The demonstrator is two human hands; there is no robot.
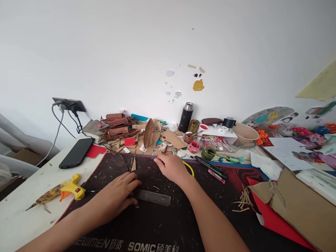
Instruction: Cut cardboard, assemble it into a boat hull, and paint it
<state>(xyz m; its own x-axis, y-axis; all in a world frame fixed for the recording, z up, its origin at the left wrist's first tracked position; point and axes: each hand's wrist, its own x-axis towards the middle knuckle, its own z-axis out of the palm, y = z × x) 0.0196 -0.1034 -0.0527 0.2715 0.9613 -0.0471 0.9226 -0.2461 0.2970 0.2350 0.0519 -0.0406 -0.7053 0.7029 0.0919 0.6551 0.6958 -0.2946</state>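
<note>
My left hand (pixel 123 189) rests low over the dark mat (pixel 162 224), its fingers and thumb bent round the left end of a clear ruler (pixel 154 197). That end of the ruler is hidden under the hand. A small pointed piece of cardboard (pixel 133 164) lies just beyond my left fingers. My right hand (pixel 172 168) is at the mat's far edge beside the cardboard scraps (pixel 173 139), fingers drawn together; what they hold, if anything, is hidden. A curved yellow loop (pixel 191 168) shows behind my right wrist.
Brown model boats (pixel 118 127) and a single boat hull (pixel 148 134) stand at the back. A yellow glue gun (pixel 70 189) and phone (pixel 77 153) lie left. Paint jars (pixel 208 153), a black flask (pixel 186 117), pens (pixel 211 167) and folded cardboard (pixel 304 206) occupy the right.
</note>
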